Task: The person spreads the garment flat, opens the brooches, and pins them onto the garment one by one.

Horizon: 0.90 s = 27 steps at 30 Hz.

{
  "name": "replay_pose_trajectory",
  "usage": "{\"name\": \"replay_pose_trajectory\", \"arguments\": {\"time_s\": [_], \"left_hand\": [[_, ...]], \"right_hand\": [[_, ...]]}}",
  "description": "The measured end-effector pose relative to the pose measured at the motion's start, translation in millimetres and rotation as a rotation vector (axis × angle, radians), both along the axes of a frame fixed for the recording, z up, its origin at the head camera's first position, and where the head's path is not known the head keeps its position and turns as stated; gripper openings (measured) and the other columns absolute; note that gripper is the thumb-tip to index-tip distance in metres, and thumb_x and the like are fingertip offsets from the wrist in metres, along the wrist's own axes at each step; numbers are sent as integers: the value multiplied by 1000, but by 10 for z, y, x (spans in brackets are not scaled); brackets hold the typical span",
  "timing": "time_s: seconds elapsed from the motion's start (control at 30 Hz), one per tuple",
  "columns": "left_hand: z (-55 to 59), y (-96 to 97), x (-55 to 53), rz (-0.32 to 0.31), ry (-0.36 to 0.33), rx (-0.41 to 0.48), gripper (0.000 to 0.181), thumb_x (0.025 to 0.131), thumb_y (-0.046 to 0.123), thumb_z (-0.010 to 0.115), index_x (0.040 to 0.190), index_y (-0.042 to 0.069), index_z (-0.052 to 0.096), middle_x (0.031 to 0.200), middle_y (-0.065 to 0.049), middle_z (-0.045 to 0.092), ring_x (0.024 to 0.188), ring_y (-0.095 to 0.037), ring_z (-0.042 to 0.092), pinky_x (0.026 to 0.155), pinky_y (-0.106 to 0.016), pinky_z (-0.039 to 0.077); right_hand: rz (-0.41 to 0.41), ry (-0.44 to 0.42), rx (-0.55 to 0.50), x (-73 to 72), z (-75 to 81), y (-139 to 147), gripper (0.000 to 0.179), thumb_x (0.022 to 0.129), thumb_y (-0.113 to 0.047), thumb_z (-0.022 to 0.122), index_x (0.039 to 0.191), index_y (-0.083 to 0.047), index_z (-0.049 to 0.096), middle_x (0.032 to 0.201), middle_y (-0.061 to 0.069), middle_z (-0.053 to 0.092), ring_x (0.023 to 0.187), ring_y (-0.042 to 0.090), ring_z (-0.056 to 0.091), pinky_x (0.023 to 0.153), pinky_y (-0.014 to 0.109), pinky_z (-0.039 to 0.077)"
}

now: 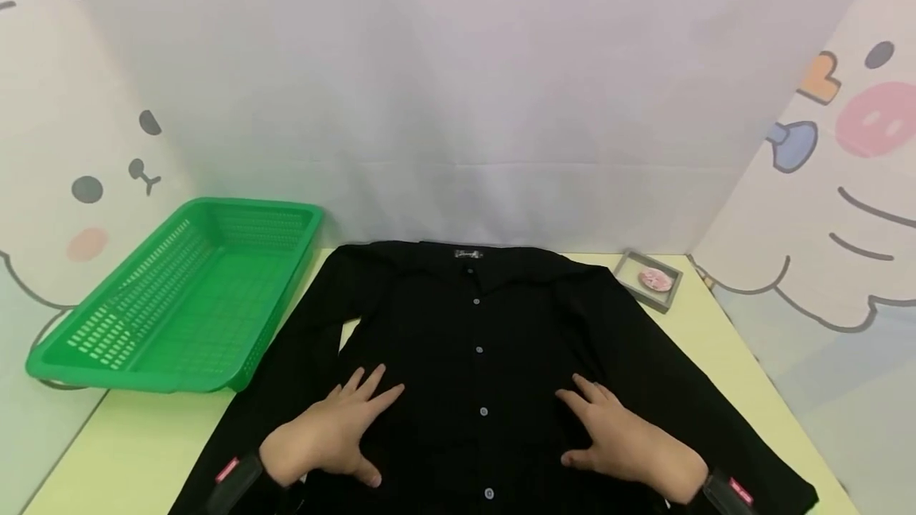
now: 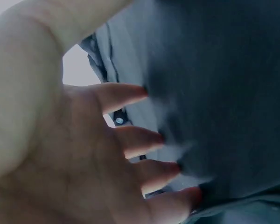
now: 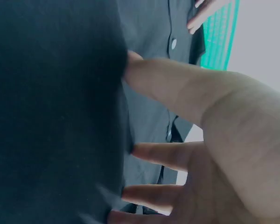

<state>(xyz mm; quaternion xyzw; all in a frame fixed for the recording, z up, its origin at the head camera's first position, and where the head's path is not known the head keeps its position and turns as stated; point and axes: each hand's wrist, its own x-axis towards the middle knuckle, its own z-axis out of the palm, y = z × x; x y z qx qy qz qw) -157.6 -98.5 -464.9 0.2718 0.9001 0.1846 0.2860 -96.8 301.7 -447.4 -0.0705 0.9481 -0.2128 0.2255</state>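
A black button-up shirt (image 1: pixel 436 324) lies spread face up, its collar at the far side and its sleeves angled down to both sides. My left hand (image 1: pixel 343 427) rests on the left half of the shirt front with fingers spread. On the right half, my right hand (image 1: pixel 615 435) touches the cloth, thumb apart from the fingers. In the left wrist view the fingertips of the left hand (image 2: pixel 116 149) meet the dark fabric. The right wrist view has the right hand (image 3: pixel 177 163) touching the cloth likewise. Neither hand grips anything.
A green plastic basket (image 1: pixel 193 324) stands at the left, beside the left sleeve. A small grey tray (image 1: pixel 630 284) holding a pink oval item (image 1: pixel 655 280) sits at the back right of the pale yellow table (image 1: pixel 730 340). White walls with cartoon prints surround the table.
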Motion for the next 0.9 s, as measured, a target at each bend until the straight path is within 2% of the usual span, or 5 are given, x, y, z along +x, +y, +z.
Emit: {"name": "replay_pose_trajectory", "arguments": {"time_s": [0.23, 0.47, 0.6, 0.7, 0.9], "left_hand": [[-519, -291, 114, -63, -55, 85, 133, 57, 81, 81, 164, 47, 9, 175, -4, -4, 158, -48, 2, 116, -79, 15], [-190, -311, 265, -99, -14, 78, 131, 61, 71, 87, 165, 40, 14, 175, -6, 1, 157, -49, 7, 119, -74, 18], [88, -377, 385, -58, 3, 196, 99, 79, 60, 82, 161, 31, 35, 166, -7, 34, 151, -41, 36, 112, -63, 41], [222, -563, 442, 28, 96, 249, 68, 91, 52, 75, 149, 25, 53, 132, 4, 64, 118, -14, 63, 89, -36, 56], [153, -998, 465, 246, 231, 89, 17, 91, 22, 79, 101, 18, 67, 76, 11, 53, 65, 2, 44, 60, -25, 39]], "right_hand": [[1, -71, -23, 100, -88, 51, 109, 73, -52, 91, 159, -11, 37, 170, 26, 11, 152, 59, 11, 105, 84, 27], [32, -55, -88, 145, -75, 130, 108, 75, -53, 89, 160, -11, 36, 169, 28, 12, 151, 62, 10, 107, 84, 23], [94, 66, -140, 256, 20, 302, 79, 88, -53, 78, 148, -9, 52, 156, 21, 47, 141, 48, 45, 107, 59, 47], [93, 172, -144, 337, 82, 519, 59, 95, -51, 71, 135, -9, 63, 130, 8, 68, 113, 24, 69, 87, 36, 60], [-64, 286, -31, 397, 84, 926, 20, 98, -27, 72, 110, -11, 71, 96, -6, 71, 77, -2, 64, 64, 23, 56]]}}
